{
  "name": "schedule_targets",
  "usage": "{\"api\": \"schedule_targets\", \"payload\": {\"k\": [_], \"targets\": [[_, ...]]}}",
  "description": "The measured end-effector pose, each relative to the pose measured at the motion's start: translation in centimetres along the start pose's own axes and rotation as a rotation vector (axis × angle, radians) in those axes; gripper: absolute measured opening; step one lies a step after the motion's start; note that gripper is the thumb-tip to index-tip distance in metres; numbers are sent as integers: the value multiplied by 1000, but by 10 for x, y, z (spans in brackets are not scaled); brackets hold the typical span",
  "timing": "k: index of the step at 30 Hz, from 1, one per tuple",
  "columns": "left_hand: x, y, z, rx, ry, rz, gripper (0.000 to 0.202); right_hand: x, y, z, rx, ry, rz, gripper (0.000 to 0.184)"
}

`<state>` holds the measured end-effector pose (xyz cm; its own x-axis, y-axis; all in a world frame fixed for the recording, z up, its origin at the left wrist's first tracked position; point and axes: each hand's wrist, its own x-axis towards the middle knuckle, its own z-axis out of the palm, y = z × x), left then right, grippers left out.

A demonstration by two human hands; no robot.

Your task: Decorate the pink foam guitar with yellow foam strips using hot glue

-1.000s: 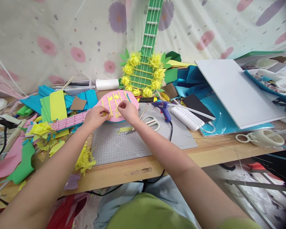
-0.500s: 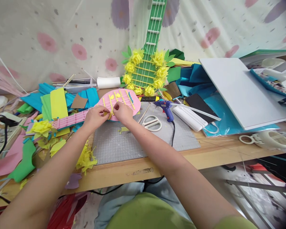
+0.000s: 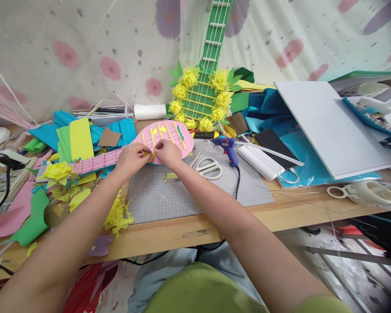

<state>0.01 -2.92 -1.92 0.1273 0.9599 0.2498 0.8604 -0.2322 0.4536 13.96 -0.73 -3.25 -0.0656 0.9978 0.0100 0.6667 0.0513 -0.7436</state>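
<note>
A pink toy guitar [image 3: 188, 138] with yellow strips, yellow note shapes and blue bits lies on the table, its neck pointing left. At the near edge of its body, my left hand [image 3: 132, 158] pinches a small yellow paper piece [image 3: 152, 158]. My right hand [image 3: 168, 154] is closed in a pinch at the other side of that piece, over the guitar body. The fingertips nearly meet, and they partly hide the piece. Under the guitar's near side is a grey cutting mat [image 3: 163, 200].
White-handled scissors [image 3: 208, 168] and a blue glue gun [image 3: 227, 150] lie right of my hands. Behind stands a green guitar [image 3: 200, 98] ringed with yellow paper flowers. Coloured paper scraps [image 3: 119, 215] crowd the left, and a white board [image 3: 329, 130] leans at the right.
The view has shifted very slightly. Both hands keep their pinch at the same spot on the pink guitar, with hardly any visible movement.
</note>
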Motion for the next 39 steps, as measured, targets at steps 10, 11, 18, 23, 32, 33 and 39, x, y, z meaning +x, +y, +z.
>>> {"api": "schedule_targets", "payload": {"k": [10, 11, 18, 23, 32, 33, 39], "targets": [[2, -2, 1, -9, -18, -19, 19, 2, -1, -5, 44, -14, 6, 13], [2, -2, 0, -15, -21, -25, 19, 2, -1, -5, 48, -13, 8, 14], [2, -4, 2, -84, -40, -23, 23, -3, 9, -26, 75, -16, -12, 11], [2, -5, 3, -123, -48, -4, 21, -18, 49, -67, -180, 52, -103, 15], [2, -4, 2, -143, -46, -6, 21, -26, 97, -93, -691, -218, -356, 29], [2, -4, 2, -135, -46, -7, 20, -24, 97, -91, -701, -232, -389, 28], [2, -6, 3, -81, -46, 23, 16, -16, 96, -87, -759, -293, -548, 19]]}}
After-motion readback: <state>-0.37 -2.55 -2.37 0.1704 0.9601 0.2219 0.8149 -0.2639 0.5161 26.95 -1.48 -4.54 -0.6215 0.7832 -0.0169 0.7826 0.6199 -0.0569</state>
